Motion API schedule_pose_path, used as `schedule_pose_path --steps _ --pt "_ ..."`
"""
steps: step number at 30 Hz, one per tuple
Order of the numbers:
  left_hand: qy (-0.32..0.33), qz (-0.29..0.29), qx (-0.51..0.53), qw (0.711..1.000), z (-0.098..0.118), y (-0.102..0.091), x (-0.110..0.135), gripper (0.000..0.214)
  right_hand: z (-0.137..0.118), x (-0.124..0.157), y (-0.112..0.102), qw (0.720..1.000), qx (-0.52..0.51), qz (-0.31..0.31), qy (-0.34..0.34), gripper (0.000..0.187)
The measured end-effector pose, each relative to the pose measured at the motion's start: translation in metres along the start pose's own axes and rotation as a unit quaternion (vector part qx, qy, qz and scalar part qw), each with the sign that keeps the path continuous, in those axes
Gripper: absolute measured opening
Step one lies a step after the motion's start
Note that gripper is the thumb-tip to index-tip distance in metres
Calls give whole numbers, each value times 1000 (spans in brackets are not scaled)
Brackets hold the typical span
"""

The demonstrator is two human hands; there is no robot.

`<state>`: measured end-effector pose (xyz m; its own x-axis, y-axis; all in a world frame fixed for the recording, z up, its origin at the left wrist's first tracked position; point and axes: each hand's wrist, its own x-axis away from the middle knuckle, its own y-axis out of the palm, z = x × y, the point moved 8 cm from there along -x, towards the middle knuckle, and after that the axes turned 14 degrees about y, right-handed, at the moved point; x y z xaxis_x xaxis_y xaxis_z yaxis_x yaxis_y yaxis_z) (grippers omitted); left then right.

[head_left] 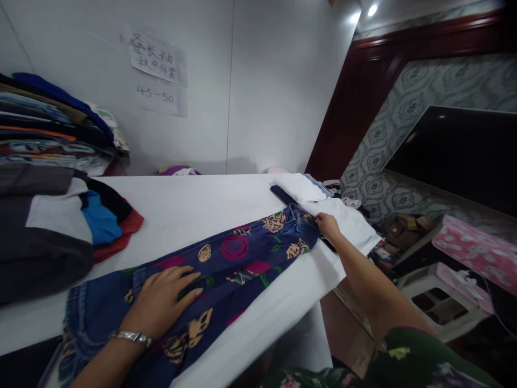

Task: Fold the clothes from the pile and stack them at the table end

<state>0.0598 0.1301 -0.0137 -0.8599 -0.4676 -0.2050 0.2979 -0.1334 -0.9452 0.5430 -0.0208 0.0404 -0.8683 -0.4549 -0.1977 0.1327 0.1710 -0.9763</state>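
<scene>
A pair of dark blue jeans (238,258) printed with pink flowers and gold faces lies stretched across the white table (194,205). My left hand (161,302) rests flat on the leg part near the hem, fingers spread, a metal bracelet on the wrist. My right hand (327,225) reaches out to the waistband end, its fingers curled on the edge of the jeans there.
A tall stack of folded clothes (52,129) stands at the back left, with a dark pile (48,226) in front of it. Folded white garments (307,191) lie by the waistband. Plastic stools (440,296) and boxes sit on the floor at right. Paper notes (159,73) hang on the wall.
</scene>
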Motion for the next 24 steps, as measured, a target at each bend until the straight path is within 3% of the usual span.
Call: schedule_pose_path --steps 4,8,11,14,17,20,24 --pt "-2 -4 -2 1000 -1 1 0 41 4 3 -8 999 -18 26 -15 32" --pt "-3 -3 -1 1000 0 2 -1 41 -15 16 -18 995 -38 64 -71 37" --pt "-4 -3 -1 1000 0 2 -1 40 -55 39 -17 977 -98 70 -174 36" --pt "2 2 -5 1000 0 2 -1 39 -105 70 -11 940 -178 52 -285 40" --pt "7 -1 -9 1000 -1 2 -2 41 -147 89 3 926 -183 17 -330 48" --pt "6 -10 -11 1000 -1 2 -2 42 -165 80 25 950 -131 -18 -283 59" --pt "5 -14 -7 1000 -1 2 0 42 -150 50 68 980 -49 -122 -148 68"
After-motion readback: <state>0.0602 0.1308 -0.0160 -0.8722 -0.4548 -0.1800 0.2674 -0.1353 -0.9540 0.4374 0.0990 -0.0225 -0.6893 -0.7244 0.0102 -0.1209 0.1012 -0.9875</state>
